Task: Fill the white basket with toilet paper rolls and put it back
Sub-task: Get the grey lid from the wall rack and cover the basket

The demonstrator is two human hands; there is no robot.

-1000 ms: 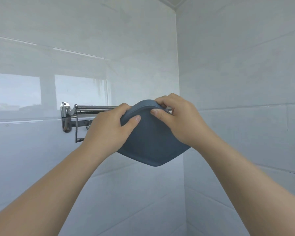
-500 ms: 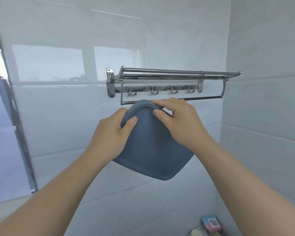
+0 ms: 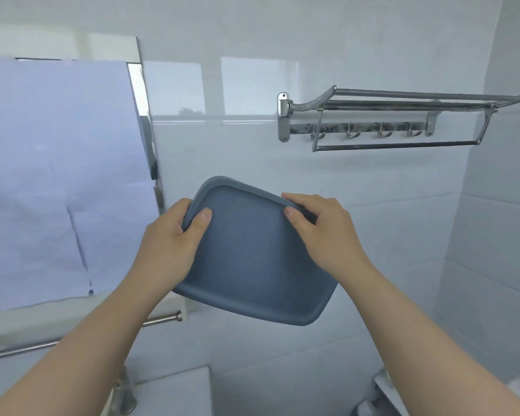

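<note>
A blue-grey rounded rectangular container (image 3: 252, 259) is held in the air in front of the tiled wall, its flat underside turned toward me. My left hand (image 3: 168, 244) grips its left edge, thumb on the flat face. My right hand (image 3: 324, 232) grips its upper right edge, thumb on the face too. No white basket and no toilet paper rolls are visible.
A chrome towel rack (image 3: 397, 121) with hooks hangs on the wall at upper right. A mirror covered with pale paper (image 3: 57, 181) is on the left, a chrome bar (image 3: 72, 337) below it. A faucet (image 3: 123, 397) and white sink edge (image 3: 177, 388) sit at the bottom.
The container has come down and away from the towel rack, still in both hands. My view has swung left and down, bringing the mirror, bar and sink into sight.
</note>
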